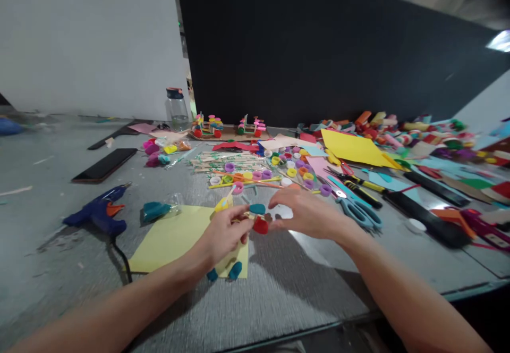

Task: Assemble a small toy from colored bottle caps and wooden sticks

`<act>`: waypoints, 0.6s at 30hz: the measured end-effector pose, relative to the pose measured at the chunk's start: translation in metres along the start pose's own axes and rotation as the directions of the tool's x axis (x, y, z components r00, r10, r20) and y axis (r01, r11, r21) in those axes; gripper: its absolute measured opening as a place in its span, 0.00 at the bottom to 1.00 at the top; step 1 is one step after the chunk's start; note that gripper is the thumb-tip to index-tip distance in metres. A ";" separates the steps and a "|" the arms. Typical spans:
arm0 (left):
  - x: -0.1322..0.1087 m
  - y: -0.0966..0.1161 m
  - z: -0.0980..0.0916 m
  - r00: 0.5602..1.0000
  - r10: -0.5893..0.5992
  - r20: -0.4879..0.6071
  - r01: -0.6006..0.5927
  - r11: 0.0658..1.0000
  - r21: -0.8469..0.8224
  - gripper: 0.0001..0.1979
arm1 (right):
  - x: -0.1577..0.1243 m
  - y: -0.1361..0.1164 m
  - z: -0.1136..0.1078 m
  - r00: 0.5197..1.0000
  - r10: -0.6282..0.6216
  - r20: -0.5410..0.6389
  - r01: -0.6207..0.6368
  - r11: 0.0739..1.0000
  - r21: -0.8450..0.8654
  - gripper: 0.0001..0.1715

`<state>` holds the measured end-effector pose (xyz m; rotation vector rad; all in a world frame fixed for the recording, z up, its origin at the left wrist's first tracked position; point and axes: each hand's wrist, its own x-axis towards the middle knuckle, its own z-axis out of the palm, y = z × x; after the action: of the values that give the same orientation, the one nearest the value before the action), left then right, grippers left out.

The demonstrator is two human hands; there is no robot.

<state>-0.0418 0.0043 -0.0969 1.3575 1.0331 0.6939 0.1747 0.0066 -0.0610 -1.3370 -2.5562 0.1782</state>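
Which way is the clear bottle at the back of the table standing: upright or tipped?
Upright: the bottle stands on its base, dark lid on top.

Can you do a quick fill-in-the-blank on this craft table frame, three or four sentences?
1. The left hand and right hand meet over a small craft piece with a ____ bottle cap.
2. The blue glue gun lies to the ____ of the pale yellow paper sheet.
3. The scissors beside the right hand have ____ handles.
4. The clear water bottle stands near the white ____.

Missing words: red; left; teal; wall
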 end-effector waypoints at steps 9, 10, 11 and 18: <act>-0.001 0.000 0.005 0.994 0.053 -0.093 -0.052 0.998 0.019 0.24 | 0.004 -0.008 0.018 0.999 -0.033 0.016 0.034 0.996 -0.077 0.12; 0.000 0.000 0.006 0.993 0.064 -0.097 -0.064 0.998 0.000 0.25 | 0.005 -0.006 0.018 0.999 -0.036 0.011 0.037 0.996 -0.079 0.12; 0.001 -0.001 0.006 0.993 0.076 -0.094 -0.079 0.997 -0.018 0.24 | 0.005 -0.005 0.018 0.999 -0.036 0.006 0.037 0.996 -0.079 0.12; 0.013 -0.007 0.008 0.986 0.147 -0.074 -0.154 0.983 -0.104 0.27 | 0.006 0.002 0.021 0.999 -0.040 -0.016 0.038 0.996 -0.086 0.12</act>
<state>-0.0301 0.0116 -0.1072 1.3344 0.9366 0.9008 0.1671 0.0132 -0.0805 -1.3106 -2.6002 0.0496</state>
